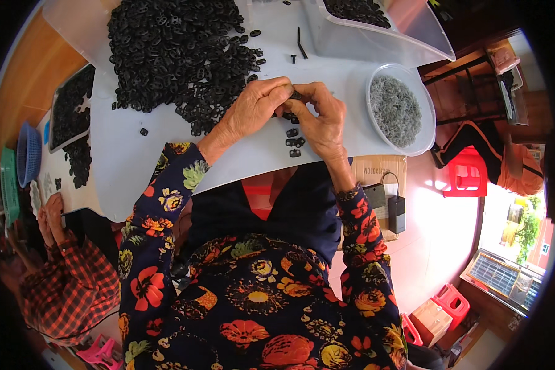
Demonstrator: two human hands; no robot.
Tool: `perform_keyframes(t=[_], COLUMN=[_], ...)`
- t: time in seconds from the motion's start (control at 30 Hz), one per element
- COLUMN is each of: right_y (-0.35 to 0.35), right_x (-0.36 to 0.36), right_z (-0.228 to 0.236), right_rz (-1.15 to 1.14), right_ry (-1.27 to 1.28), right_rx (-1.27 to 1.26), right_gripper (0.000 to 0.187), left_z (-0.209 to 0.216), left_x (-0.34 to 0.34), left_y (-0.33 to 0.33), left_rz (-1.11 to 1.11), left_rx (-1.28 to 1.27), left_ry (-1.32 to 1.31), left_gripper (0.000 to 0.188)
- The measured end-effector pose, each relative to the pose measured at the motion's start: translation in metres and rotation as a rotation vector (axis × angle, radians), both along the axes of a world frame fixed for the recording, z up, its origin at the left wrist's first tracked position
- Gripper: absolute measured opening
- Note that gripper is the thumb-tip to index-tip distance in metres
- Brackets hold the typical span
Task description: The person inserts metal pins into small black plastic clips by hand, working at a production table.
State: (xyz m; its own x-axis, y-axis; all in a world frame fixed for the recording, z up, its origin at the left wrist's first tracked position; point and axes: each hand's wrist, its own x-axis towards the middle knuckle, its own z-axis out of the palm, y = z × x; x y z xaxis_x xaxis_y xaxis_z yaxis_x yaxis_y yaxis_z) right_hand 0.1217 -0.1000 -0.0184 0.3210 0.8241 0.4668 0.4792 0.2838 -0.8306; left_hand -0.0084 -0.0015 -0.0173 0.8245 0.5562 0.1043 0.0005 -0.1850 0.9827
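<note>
My left hand [253, 108] and my right hand [324, 117] meet above the white table [228, 161], fingers closed in a pinch. Between their fingertips is a small black plastic piece [296, 95], mostly covered by the fingers. Several small black oval pieces [295, 142] lie in a short row just beside my right wrist. To the left and beyond my left hand spreads a large heap of black pieces with holes [172, 55]. A round clear bowl [431, 120] to the right of my right hand holds many small greyish translucent pieces [393, 111].
At the far right of the table stands a clear plastic bin [351, 40] with black pieces. A thin black stick [301, 43] lies before it. On the left, a person in a checked shirt [74, 283] works beside a tray [57, 132] and blue basket [29, 154]. Red stools [465, 172] stand right.
</note>
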Motion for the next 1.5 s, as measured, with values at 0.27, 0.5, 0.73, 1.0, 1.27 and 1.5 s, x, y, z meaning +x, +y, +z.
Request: perform_keyframes(t=[0.27,0.5,0.73,1.0,1.27,1.5], right_y=[0.017,0.044,0.042,0.059,0.056,0.038], right_x=[0.022,0.054,0.019,0.001,0.009,0.023], right_z=[0.054,0.138,0.038,0.03,0.021,0.037], right_rz=[-0.19,-0.389,0.077,0.16,0.192,0.1], right_ry=[-0.31,-0.436,-0.284,-0.664,-0.501,-0.048], right_rx=[0.261,0.207,-0.258,-0.589,-0.443,-0.227], right_gripper=[0.022,0.019,0.008,0.015,0.018,0.013], left_z=[0.001,0.006,0.011,0.012,0.01,0.015], left_x=[-0.003,-0.011,-0.011,-0.01,-0.006,-0.004], left_y=[0.012,0.035,0.04,0.038,0.03,0.014], left_rz=[0.12,0.323,0.387,0.37,0.313,0.115], left_rx=[-0.145,-0.13,-0.131,-0.142,0.017,-0.5], left_ry=[-0.209,-0.336,-0.292,-0.298,-0.199,-0.022], left_gripper=[0.035,0.039,0.04,0.036,0.03,0.032])
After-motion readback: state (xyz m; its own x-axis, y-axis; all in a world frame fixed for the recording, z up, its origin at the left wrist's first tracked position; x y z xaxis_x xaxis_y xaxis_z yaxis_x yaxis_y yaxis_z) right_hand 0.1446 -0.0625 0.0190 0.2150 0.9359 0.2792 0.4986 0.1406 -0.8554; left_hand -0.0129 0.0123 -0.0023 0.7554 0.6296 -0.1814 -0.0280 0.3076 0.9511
